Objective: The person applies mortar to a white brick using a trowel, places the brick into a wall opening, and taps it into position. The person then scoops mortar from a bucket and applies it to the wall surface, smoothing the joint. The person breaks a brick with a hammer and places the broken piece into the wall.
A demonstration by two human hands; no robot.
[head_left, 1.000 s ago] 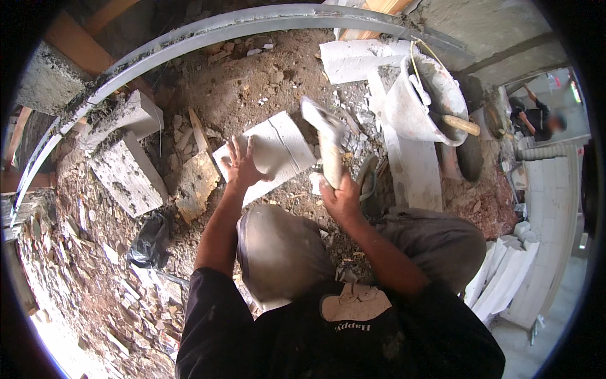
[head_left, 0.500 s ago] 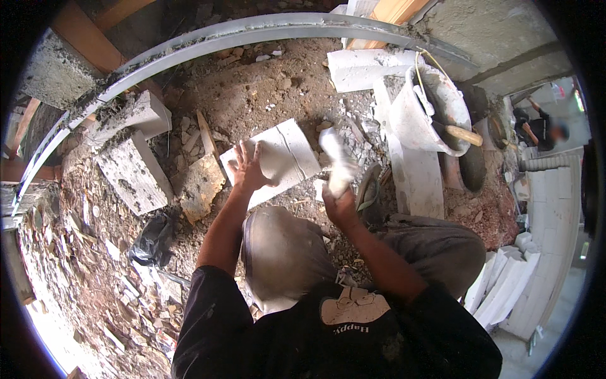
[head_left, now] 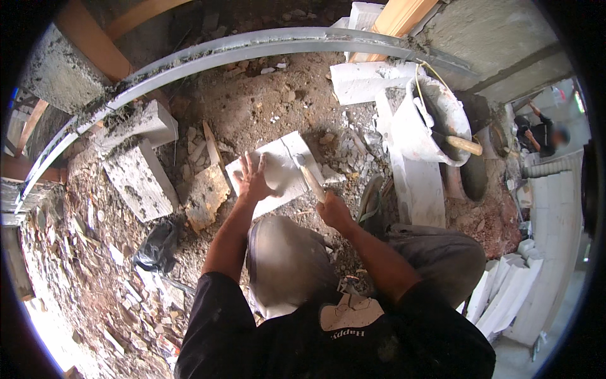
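Note:
A white block (head_left: 279,169) lies tilted on the rubble in front of my knee, with a dark line across it near its right end. My left hand (head_left: 254,181) presses flat on its left part, fingers spread. My right hand (head_left: 334,211) is wrapped round the pale wooden handle of a hammer (head_left: 311,181). The hammer's small grey head touches or hovers just over the block by the dark line; I cannot tell which. A broken tan slab (head_left: 207,197) lies left of the block, beside a pointed wood strip (head_left: 212,144).
A mortar-smeared white bucket (head_left: 413,129) with a wooden-handled tool (head_left: 464,145) stands right on a long white block (head_left: 416,189). Left are cement-stained blocks (head_left: 140,180) and a black plastic bag (head_left: 156,246). A metal channel (head_left: 252,49) spans the far side. Another person (head_left: 541,134) is far right.
The hammer, raised and blurred before, has come down and left onto or close to the block. My right hand moved slightly left and lower; my left hand stays on the block.

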